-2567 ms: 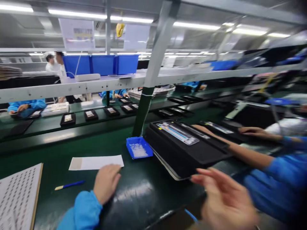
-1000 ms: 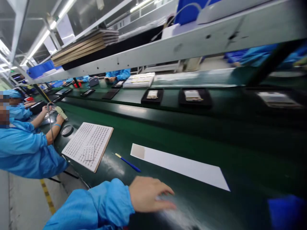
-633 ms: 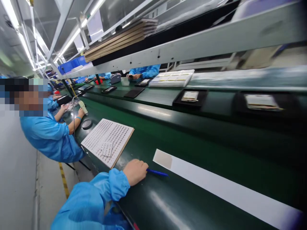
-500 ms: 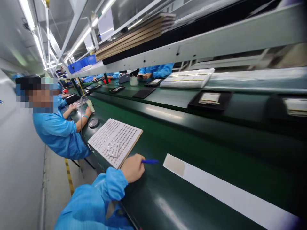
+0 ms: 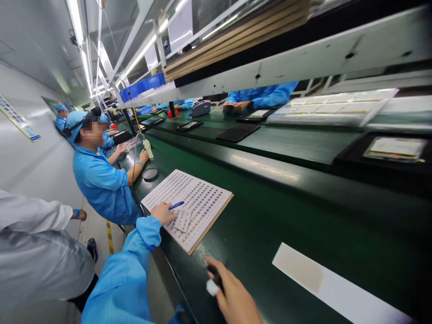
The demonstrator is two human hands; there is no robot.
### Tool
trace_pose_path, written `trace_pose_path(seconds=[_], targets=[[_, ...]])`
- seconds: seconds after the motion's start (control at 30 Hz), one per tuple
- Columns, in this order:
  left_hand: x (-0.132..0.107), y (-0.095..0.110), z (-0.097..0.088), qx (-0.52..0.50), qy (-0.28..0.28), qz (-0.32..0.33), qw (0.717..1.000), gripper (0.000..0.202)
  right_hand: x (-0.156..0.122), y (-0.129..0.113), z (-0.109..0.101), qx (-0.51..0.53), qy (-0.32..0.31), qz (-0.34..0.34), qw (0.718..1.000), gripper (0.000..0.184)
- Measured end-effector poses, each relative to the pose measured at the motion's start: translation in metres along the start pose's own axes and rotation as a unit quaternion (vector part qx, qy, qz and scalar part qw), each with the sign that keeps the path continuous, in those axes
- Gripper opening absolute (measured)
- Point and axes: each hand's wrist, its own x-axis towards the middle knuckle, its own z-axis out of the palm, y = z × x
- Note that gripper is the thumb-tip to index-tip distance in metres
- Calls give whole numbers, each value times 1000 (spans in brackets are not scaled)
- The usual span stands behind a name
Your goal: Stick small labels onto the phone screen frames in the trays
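Left arm stretched out long in its blue sleeve, and my left hand (image 5: 164, 213) is over the near edge of the dotted sheet (image 5: 208, 201), fingers closed on a blue pen (image 5: 176, 205), fingertips at the small card (image 5: 183, 219)! Well apart, my right hand (image 5: 213, 280) hangs low over the green surface (image 5: 251, 252), fingers curled around a dark-and-white piece (image 5: 212, 287), too blurred to name.

Open passage on green bench (image 5: 253, 225) right of dotted board (image 5: 205, 204). Obstacles: left hand (image 5: 164, 213) over board's near edge; right hand (image 5: 236, 294) off its near-right corner. Black dish (image 5: 150, 174) just left of board.
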Motion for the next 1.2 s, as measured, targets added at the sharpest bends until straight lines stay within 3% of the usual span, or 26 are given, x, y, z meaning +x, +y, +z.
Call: trace_pose_path(seconds=[0.13, 0.23, 0.33, 0.5, 0.77, 0.93, 1.03, 1.2], targets=[[9, -12, 5, -20, -1, 29, 999, 46, 47, 0, 34, -147, -28, -112, 982, 45], [13, -19, 8, -39, -3, 55, 998, 45, 51, 11, 42, -188, -40, -139, 971, 53], [10, -17, 12, -62, -2, 83, 995, 44, 34, 18, 39, -196, -34, -125, 972, 60], [4, -5, 16, -94, -24, 136, 986, 43, 6, 11, 41, -205, -16, -103, 973, 52], [9, 0, 13, -120, -48, 174, 976, 33, 8, 4, 50, -181, -5, -66, 981, 42], [15, -1, 12, -129, -40, 157, 978, 39, 22, 4, 59, -170, -5, -65, 983, 40], [16, -2, 11, -126, -16, 112, 985, 47, 32, 0, 62, -154, -4, -54, 987, 41], [9, -7, 6, -125, -3, 60, 990, 30, 55, -10, 60, -155, 2, 25, 988, 41]])
